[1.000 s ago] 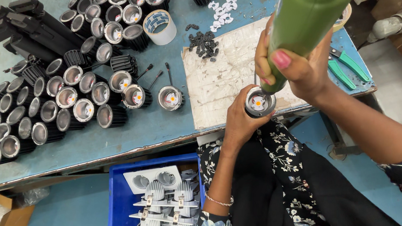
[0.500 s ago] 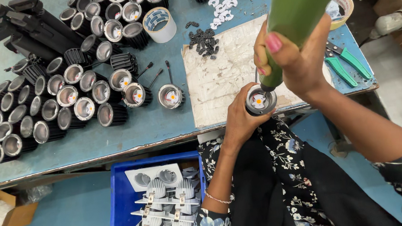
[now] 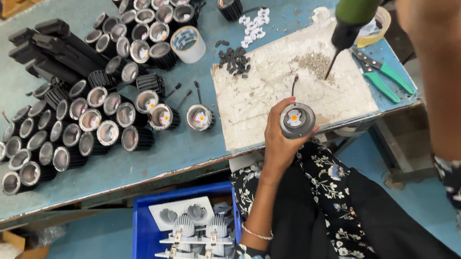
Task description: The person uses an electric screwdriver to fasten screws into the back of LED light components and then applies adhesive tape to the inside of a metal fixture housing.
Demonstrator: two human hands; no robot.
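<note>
We hold a lamp in the left hand and a green driver over the screws.

Our left hand (image 3: 281, 142) is closed around a round black lamp (image 3: 297, 120), its amber centre facing up, at the near edge of the white board (image 3: 271, 97) on the desk (image 3: 0, 91). Our right hand sits at the top right, mostly out of view, so we cannot tell its grip; the green driver (image 3: 359, 1) comes down from there, its tip just at a pile of small screws (image 3: 315, 62) on the board. Green pliers (image 3: 380, 73) lie right of the board. More lamps (image 3: 78, 124) crowd the desk to the left, and a blue crate (image 3: 141, 244) sits below it.
</note>
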